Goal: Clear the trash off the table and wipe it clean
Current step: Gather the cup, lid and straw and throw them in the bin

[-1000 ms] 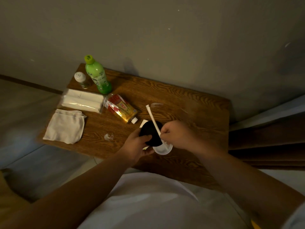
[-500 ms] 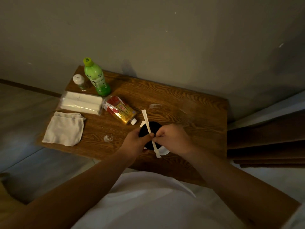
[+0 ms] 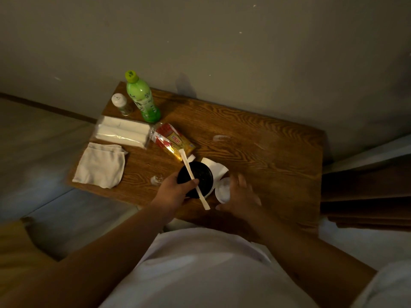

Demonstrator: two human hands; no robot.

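Observation:
On the wooden table [image 3: 255, 138], my left hand [image 3: 175, 194] grips a black round container [image 3: 200, 176] and pins a long white wrapped stick [image 3: 193, 176] across its top with the thumb. A white paper napkin [image 3: 214, 166] lies just behind the container. My right hand [image 3: 241, 197] hovers with fingers spread beside a small white cup [image 3: 222, 192], touching or nearly touching it. A red and yellow snack packet [image 3: 172, 141] lies to the upper left of the container. A small crumpled clear wrapper [image 3: 156, 180] sits near my left hand.
A green bottle [image 3: 142, 98] and a small white-capped shaker [image 3: 121, 104] stand at the back left corner. A wrapped tissue pack [image 3: 122, 131] and a folded white cloth [image 3: 101, 164] lie along the left side. A wall backs the table; a bed edge [image 3: 367, 185] is right.
The stick passed from my right hand to my left, which now holds it against the black container. My right hand opened and moved right to the white cup.

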